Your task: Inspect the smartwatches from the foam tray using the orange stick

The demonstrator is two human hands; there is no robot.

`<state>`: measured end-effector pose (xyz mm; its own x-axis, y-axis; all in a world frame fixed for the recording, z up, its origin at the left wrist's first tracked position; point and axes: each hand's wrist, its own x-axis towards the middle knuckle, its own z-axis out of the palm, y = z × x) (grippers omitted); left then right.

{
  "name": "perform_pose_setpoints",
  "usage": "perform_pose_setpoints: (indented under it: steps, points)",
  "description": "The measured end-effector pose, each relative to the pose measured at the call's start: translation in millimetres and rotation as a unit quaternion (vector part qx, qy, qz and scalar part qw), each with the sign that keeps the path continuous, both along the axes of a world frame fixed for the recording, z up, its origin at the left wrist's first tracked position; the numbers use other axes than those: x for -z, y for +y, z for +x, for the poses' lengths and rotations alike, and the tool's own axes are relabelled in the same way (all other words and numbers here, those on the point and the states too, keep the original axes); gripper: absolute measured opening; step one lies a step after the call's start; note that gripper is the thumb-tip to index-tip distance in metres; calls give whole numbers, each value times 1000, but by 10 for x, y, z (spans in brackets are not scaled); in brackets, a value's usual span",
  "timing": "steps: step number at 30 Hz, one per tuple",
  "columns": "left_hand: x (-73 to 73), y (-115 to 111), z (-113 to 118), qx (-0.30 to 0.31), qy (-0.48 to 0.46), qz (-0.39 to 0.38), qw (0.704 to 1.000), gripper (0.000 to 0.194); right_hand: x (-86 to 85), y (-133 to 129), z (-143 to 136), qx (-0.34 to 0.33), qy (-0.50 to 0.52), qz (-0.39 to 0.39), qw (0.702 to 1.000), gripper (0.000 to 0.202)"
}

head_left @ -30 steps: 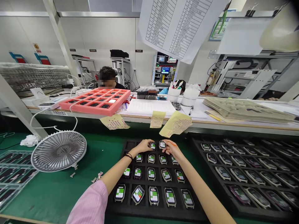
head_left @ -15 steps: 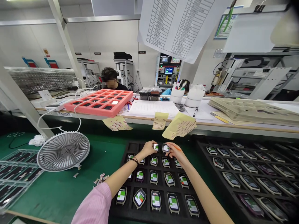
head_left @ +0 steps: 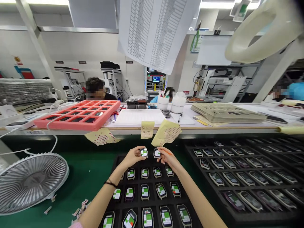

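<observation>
My left hand grips a smartwatch case by its left side, with its lit screen showing white and green. Pinched in my right hand is a second smartwatch case, also lit, with a small gap between the two. A thin orange tool, perhaps a pen, lies along the right fingers. Both hands hover over the far end of a black foam tray. Its compartments hold several strapless watches with green and white screens, some with a red or orange patch.
Another black tray of watches lies right. A round fan and small scattered pieces are left. Behind, a shelf bears a pink foam tray, papers and beige trays. Yellow notes hang from its edge. People sit beyond.
The camera view has swung right and up, so the scene sits further left and lower. Both hands, still holding the watches, have lifted slightly away from the tray.
</observation>
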<state>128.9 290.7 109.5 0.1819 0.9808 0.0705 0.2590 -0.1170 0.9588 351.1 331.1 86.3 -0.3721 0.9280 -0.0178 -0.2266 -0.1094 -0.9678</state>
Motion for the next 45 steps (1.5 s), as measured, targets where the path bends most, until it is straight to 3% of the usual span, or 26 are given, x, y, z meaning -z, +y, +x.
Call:
perform_pose_setpoints:
  steps: [7, 11, 15, 19, 23, 28, 36, 45]
  points:
    - [-386, -336, -42, -45, -95, -28, 994, 72, -349, -184, 78, -38, 11, 12, 999, 40]
    - [-522, -489, 24, -43, -114, -45, 992, 64, -507, -320, 118, -64, 4, 32, 997, 37]
    - [-604, -567, 74, -39, -123, -41, 991, 60, -555, -393, 121, -67, -13, 55, 996, 39]
    - [-656, -614, 93, -47, -108, -24, 993, 47, -548, -432, 99, -72, -44, 66, 994, 36]
    - [-695, -653, 110, -65, -99, -20, 993, 36, -533, -464, 69, -21, -75, 62, 995, 30]
    - [-691, -659, 123, -69, -109, -19, 991, 37, -578, -531, 52, -32, -60, 34, 997, 35]
    - [-673, -670, 154, -69, -120, -10, 990, 43, -637, -630, 35, -82, -69, 85, 991, 33]
    - [-680, -672, 153, -69, -96, -12, 993, 42, -676, -656, 41, -75, -91, 99, 988, 32]
